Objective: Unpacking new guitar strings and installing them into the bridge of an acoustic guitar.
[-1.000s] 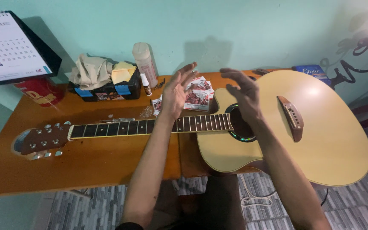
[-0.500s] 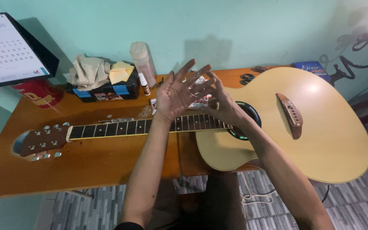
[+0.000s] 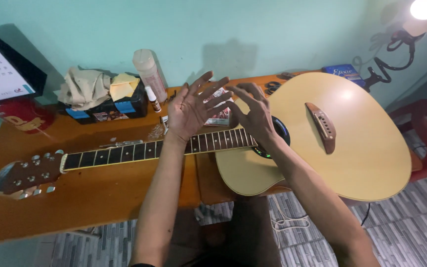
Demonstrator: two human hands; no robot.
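Note:
A pale acoustic guitar (image 3: 352, 143) lies flat across the wooden table (image 3: 75, 198), its headstock (image 3: 25, 175) at the left and its dark fretboard (image 3: 124, 153) running to the sound hole. No strings show on it. My left hand (image 3: 191, 106) is raised above the neck with its fingers spread, holding nothing. My right hand (image 3: 255, 113) hovers close beside it, over the upper frets and the sound hole, fingers apart and curled, also empty. The fingertips of both hands nearly meet.
A small printed packet (image 3: 219, 116) lies behind the hands. A black box with folded cloths (image 3: 100, 94), a tall bottle (image 3: 149, 74) and a small bottle (image 3: 152, 100) stand at the back. A red tin (image 3: 23, 118), a calendar and a lamp (image 3: 421, 12) frame the table.
My right hand has moved left from over the sound hole until it is close to my left hand. Both hands stayed empty with fingers spread.

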